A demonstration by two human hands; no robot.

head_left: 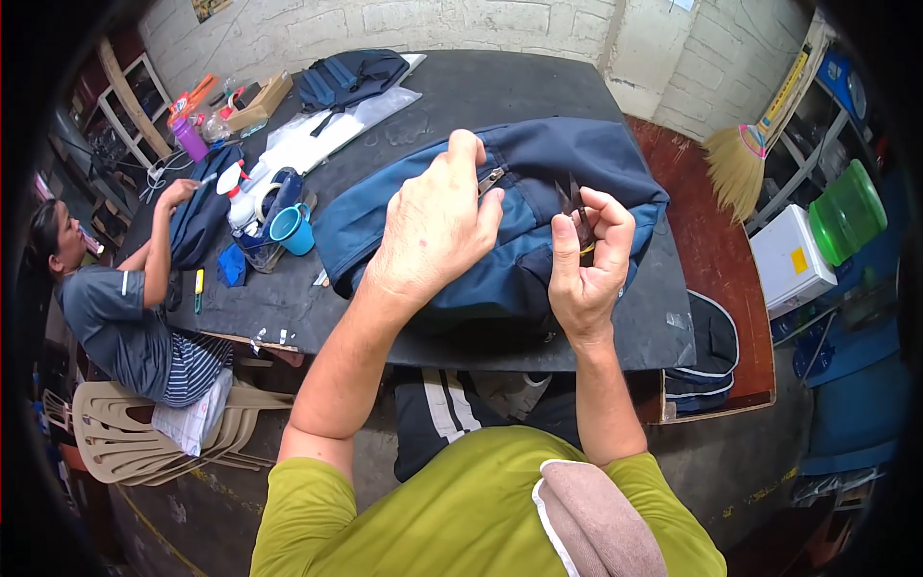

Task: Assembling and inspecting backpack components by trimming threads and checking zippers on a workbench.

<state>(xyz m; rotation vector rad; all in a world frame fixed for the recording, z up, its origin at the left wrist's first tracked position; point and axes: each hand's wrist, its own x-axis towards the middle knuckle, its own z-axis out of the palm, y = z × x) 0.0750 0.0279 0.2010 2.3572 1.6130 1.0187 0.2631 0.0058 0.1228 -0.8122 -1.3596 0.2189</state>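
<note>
A blue-and-navy backpack lies across the table in front of me. My left hand is over its middle, with thumb and index finger apart and the other fingers hidden. In the gap between them shows a zipper pull on the bag's panel. My right hand holds small dark thread snips with pointed blades directed up and away from me, just above the bag. Part of the snips' grip is hidden in the fingers.
To the left stand a light-blue mug, a spray bottle and a yellow cutter. Another backpack lies on plastic sheets at the back. A co-worker sits at the left edge handling dark fabric. A broom hangs at right.
</note>
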